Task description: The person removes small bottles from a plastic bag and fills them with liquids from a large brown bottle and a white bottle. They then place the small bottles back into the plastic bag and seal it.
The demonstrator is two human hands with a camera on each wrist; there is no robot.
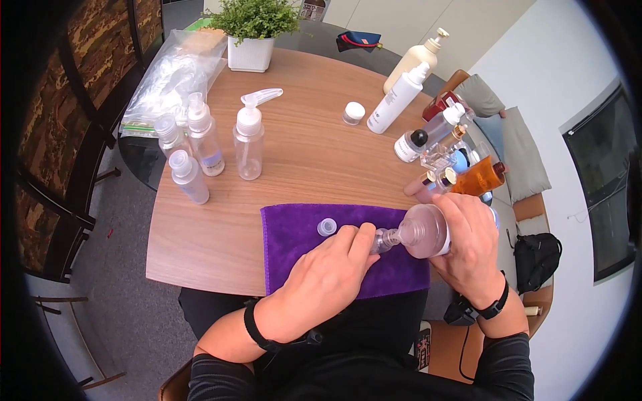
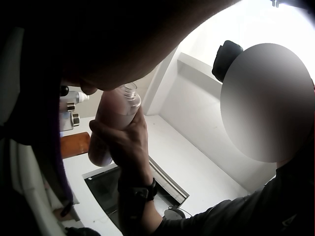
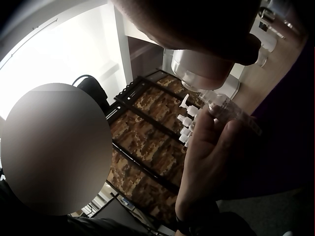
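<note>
Head view: left hand (image 1: 328, 267) has fingers curled round a small clear cylindrical bottle (image 1: 382, 242), right hand (image 1: 473, 240) grips a tilted, large pink-tinted bottle (image 1: 422, 232), mouths meeting above purple cloth (image 1: 287, 234); misalignment could cause spillage.

The head view looks forward and steeply down from eye height, wide enough to take in the wooden table (image 1: 301, 170), with the left hand (image 1: 328, 267) and right hand (image 1: 468, 244) near its lower middle. The left wrist view, close and tilted, looks upward and across at the right hand, the large clear bottle (image 1: 424, 234) and the white wall (image 2: 211, 167). The right wrist view, also close and tilted, faces the opposite side: the left hand, with the camouflage-patterned screen (image 3: 142, 132) beyond. Head and left wrist views share the amber bottle (image 1: 478, 177); head and right wrist share the screen and pump bottle (image 1: 249, 144). All three include the large clear bottle.
</note>
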